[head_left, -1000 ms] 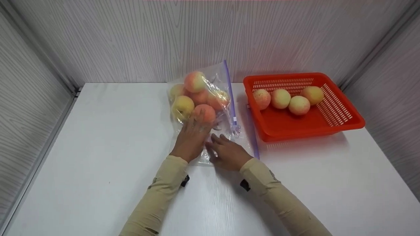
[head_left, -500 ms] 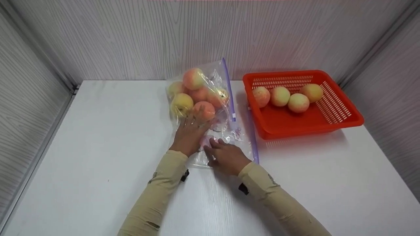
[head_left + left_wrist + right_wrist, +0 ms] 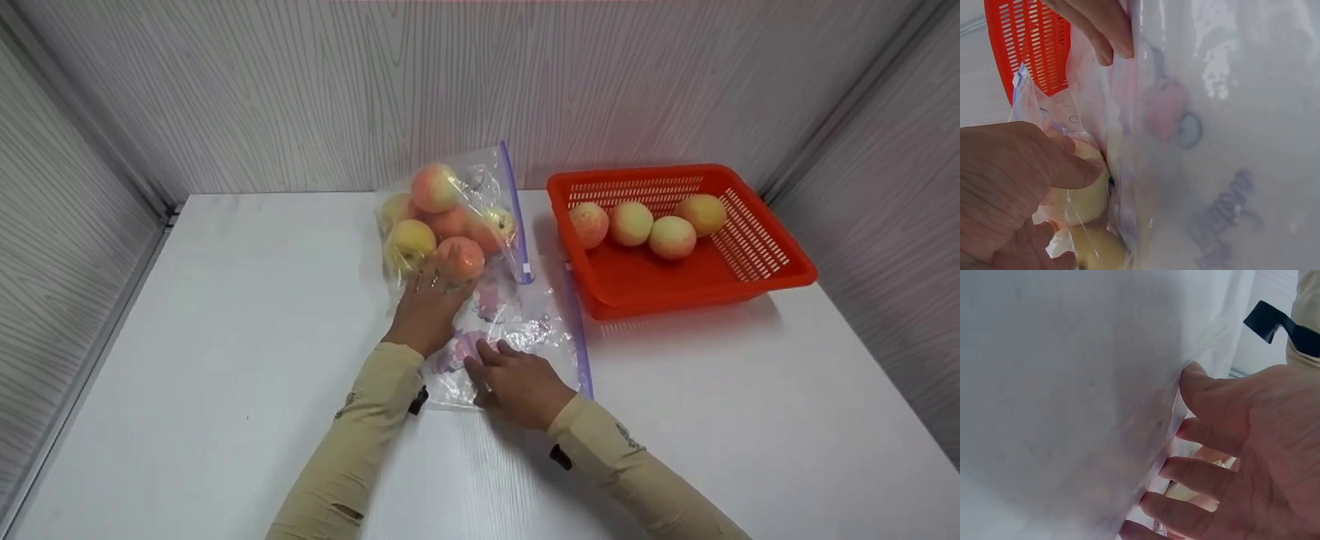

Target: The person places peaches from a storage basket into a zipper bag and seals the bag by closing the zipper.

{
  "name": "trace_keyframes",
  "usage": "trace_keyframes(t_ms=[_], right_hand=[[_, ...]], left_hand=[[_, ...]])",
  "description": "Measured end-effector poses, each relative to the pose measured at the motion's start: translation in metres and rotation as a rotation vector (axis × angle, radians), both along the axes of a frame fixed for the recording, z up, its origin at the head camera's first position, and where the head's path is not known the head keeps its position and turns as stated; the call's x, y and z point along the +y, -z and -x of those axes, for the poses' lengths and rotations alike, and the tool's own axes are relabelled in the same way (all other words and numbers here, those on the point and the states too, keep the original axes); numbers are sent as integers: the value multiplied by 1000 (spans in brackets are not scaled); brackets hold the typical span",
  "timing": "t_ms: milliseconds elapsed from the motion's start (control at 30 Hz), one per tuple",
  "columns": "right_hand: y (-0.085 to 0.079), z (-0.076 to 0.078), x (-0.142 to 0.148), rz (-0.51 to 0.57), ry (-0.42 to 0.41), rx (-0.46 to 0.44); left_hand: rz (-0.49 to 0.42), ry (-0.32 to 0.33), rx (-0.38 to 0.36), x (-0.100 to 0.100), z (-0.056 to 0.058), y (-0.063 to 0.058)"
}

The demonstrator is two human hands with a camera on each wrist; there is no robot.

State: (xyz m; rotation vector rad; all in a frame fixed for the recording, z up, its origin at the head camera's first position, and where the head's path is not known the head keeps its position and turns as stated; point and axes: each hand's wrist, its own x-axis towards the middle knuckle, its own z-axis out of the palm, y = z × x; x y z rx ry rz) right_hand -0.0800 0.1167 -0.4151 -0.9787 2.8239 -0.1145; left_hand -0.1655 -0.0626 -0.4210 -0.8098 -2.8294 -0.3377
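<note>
Tabletop, white with a fine grain [image 3: 225, 337], carries everything, with pale wood-patterned panels [image 3: 292, 90] standing around its far, left and right sides. Toward the far right sits a red plastic basket [image 3: 712, 295], slotted along its walls, with four peaches [image 3: 673, 238] gathered in its far left part. Just left of it, at the far middle, a clear zip bag of peaches [image 3: 480, 176] leans plumply, at least six fruits showing, its purple zip strip [image 3: 514, 217] on the right side. Nearer, a flat zip bag [image 3: 517, 326] lies on the tabletop; its own purple strip [image 3: 582, 345] runs near to far along the right edge, the far end just beside the basket.

The left hand [image 3: 429, 309] rests at the near side of the full bag, fingers apart, reaching onto the nearest fruit through the film. The right hand [image 3: 519, 384] touches the flat bag, fingertips spread on the plastic, clamped on nothing. From this hand the flat bag extends to the far side and the full one lies far left; the right hand is nearer the basket, the left nearer the bagged fruit. Smallest are the pink prints [image 3: 466, 347] on the flat plastic.
</note>
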Motion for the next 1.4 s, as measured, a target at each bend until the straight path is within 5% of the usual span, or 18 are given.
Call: trace_keyframes(t_ms=[400, 667, 800, 1033, 1167, 1400], right_hand=[[4, -26, 5, 22, -52, 112], [3, -46, 8, 33, -83, 131], [4, -54, 6, 44, -101, 143], [4, -61, -1, 17, -114, 148], [7, -64, -3, 20, -145, 221], [5, -68, -4, 16, -168, 209]], left_hand=[[-26, -8, -74, 0, 1, -10], [-123, -58, -240, 3, -4, -18], [-5, 17, -258, 9, -18, -24], [27, 165, -511, 24, -46, -24], [39, 238, -473, 26, -52, -18], [80, 198, -495, 24, -64, -15]])
